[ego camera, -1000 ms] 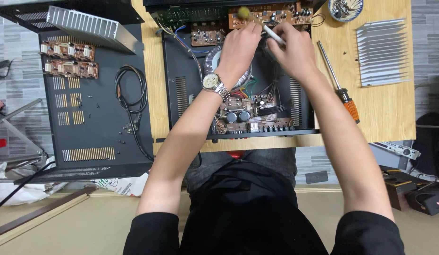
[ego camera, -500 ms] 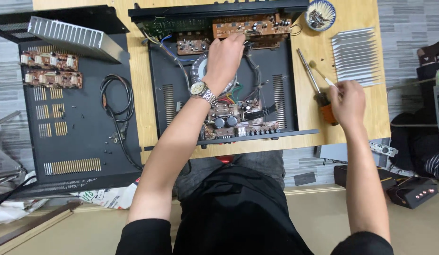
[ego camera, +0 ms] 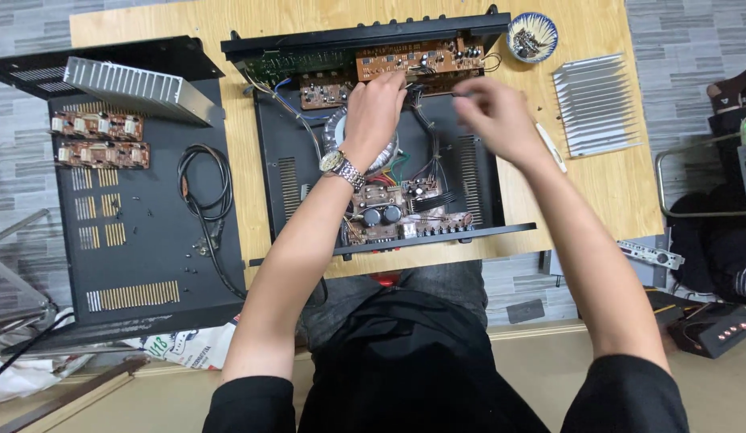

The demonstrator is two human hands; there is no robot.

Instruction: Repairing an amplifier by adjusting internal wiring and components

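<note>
An open black amplifier chassis point(ego camera: 469, 184) lies on a wooden table point(ego camera: 629, 192) in front of me. My left hand point(ego camera: 377, 108), with a metal wristwatch point(ego camera: 341, 166), rests over the round transformer point(ego camera: 334, 128). Its fingertips reach down by the brown circuit boards point(ego camera: 421, 58) and are hidden. My right hand point(ego camera: 493, 116) hovers blurred above the chassis's right half, fingers loosely curled, with nothing visible in it. A screwdriver point(ego camera: 549, 146) lies on the table, partly under my right forearm.
A small patterned bowl point(ego camera: 532, 36) and a finned metal heat sink point(ego camera: 597, 104) sit at the table's right. On the left lies the black cover point(ego camera: 148, 256) with a second heat sink point(ego camera: 136, 88), two small boards point(ego camera: 100, 140) and a coiled black cable point(ego camera: 204, 184).
My right hand went out to the screwdriver at the table's right, then came back over the chassis without it. My left hand stayed on the transformer area.
</note>
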